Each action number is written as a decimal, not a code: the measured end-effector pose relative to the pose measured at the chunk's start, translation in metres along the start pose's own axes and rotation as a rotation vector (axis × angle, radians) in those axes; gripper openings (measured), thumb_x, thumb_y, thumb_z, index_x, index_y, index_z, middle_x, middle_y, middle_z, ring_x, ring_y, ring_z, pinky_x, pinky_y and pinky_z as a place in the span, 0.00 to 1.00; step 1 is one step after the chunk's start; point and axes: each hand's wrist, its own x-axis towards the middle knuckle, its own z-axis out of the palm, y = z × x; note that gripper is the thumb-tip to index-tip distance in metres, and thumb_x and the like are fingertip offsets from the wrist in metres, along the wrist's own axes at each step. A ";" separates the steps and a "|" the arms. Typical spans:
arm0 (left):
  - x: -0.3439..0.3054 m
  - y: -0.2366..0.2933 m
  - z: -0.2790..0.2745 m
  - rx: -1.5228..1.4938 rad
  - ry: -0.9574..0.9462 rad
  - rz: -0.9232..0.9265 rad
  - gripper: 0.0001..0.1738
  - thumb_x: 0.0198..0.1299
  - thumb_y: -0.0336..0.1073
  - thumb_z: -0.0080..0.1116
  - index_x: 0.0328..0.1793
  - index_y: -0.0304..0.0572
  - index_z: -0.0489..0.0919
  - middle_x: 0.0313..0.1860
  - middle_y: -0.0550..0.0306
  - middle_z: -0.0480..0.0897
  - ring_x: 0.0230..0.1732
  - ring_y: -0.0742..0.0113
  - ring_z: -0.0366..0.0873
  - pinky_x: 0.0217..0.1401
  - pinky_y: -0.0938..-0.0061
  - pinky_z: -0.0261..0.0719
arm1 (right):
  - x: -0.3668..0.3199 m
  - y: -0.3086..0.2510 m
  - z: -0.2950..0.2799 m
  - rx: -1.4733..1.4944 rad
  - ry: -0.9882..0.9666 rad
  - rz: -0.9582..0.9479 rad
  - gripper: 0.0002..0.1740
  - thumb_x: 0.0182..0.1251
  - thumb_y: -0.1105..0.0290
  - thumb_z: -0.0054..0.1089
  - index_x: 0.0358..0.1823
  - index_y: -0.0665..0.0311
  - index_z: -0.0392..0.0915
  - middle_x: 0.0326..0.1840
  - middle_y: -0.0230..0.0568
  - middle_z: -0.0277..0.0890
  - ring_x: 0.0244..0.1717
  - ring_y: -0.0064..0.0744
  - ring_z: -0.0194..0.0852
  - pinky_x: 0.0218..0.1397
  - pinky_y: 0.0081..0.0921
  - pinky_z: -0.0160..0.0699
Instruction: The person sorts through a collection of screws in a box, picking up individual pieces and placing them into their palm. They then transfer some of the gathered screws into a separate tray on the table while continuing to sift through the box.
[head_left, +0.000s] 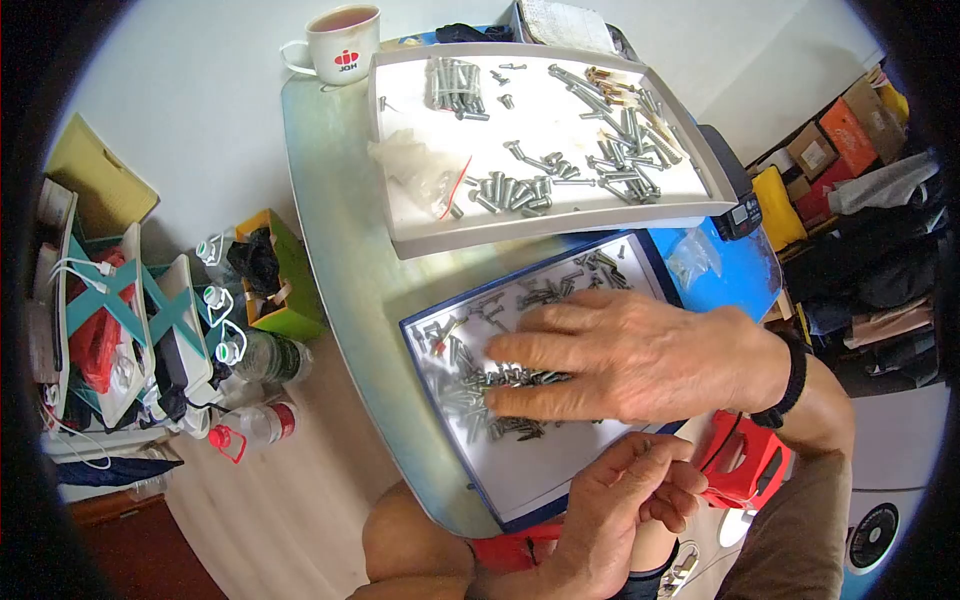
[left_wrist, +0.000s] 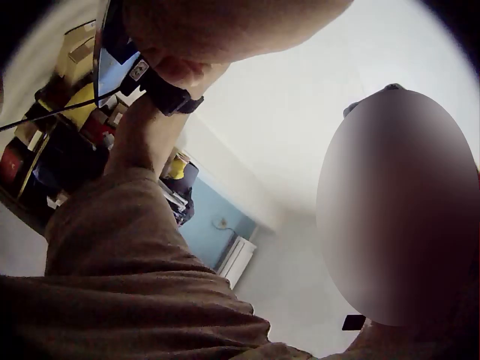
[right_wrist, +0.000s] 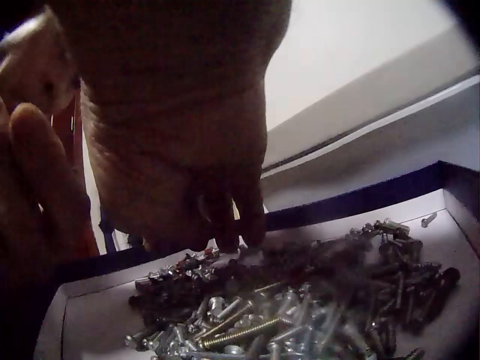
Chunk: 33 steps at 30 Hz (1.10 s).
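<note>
My right hand reaches across a shallow blue-rimmed tray, its fingers stretched out over loose screws. Nothing shows gripped in it. In the right wrist view the hand looms dark above the pile, where a long brass-coloured screw lies among silver ones. My left hand is close below the right one, by the tray's near edge. Its fingers are bent with the thumb against them, and I cannot tell whether something small is between them. The left wrist view shows mostly a sleeve and the room.
Behind the tray stands a larger pale box lid with sorted bolts, a bundled pack of bolts and a clear plastic bag. A mug is at the table's far left corner. A small plastic bag lies to the right.
</note>
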 end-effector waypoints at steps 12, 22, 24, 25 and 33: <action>-0.009 -0.006 -0.011 -0.057 0.007 0.078 0.13 0.79 0.38 0.52 0.53 0.36 0.83 0.36 0.52 0.88 0.32 0.69 0.84 0.34 0.77 0.82 | -0.043 0.004 0.009 -0.230 -0.109 0.023 0.30 0.68 0.65 0.57 0.73 0.54 0.76 0.76 0.42 0.73 0.76 0.49 0.72 0.75 0.48 0.77; -0.001 -0.015 -0.026 0.076 0.019 0.106 0.17 0.82 0.42 0.51 0.59 0.35 0.81 0.45 0.49 0.88 0.42 0.66 0.85 0.44 0.72 0.84 | -0.088 -0.010 0.004 -0.287 -0.186 0.200 0.33 0.68 0.63 0.59 0.76 0.53 0.73 0.84 0.46 0.64 0.78 0.53 0.70 0.77 0.48 0.74; 0.001 -0.019 -0.030 0.149 -0.025 0.100 0.23 0.82 0.46 0.49 0.64 0.32 0.79 0.52 0.44 0.88 0.49 0.61 0.86 0.50 0.69 0.85 | -0.090 -0.016 0.001 -0.284 -0.197 0.206 0.32 0.66 0.63 0.60 0.74 0.54 0.76 0.84 0.47 0.65 0.77 0.53 0.70 0.77 0.48 0.75; 0.003 -0.022 -0.025 0.190 -0.042 0.097 0.19 0.82 0.44 0.50 0.63 0.34 0.79 0.50 0.45 0.88 0.48 0.63 0.86 0.51 0.69 0.85 | -0.090 -0.018 0.000 -0.278 -0.206 0.208 0.31 0.64 0.63 0.61 0.72 0.56 0.78 0.83 0.47 0.65 0.77 0.54 0.71 0.77 0.48 0.76; 0.004 -0.014 -0.003 0.091 -0.019 0.018 0.25 0.83 0.47 0.51 0.69 0.33 0.79 0.52 0.47 0.88 0.51 0.64 0.84 0.53 0.69 0.83 | -0.076 -0.022 -0.013 -0.139 -0.203 0.144 0.26 0.61 0.63 0.62 0.61 0.62 0.84 0.77 0.48 0.73 0.72 0.52 0.75 0.72 0.46 0.81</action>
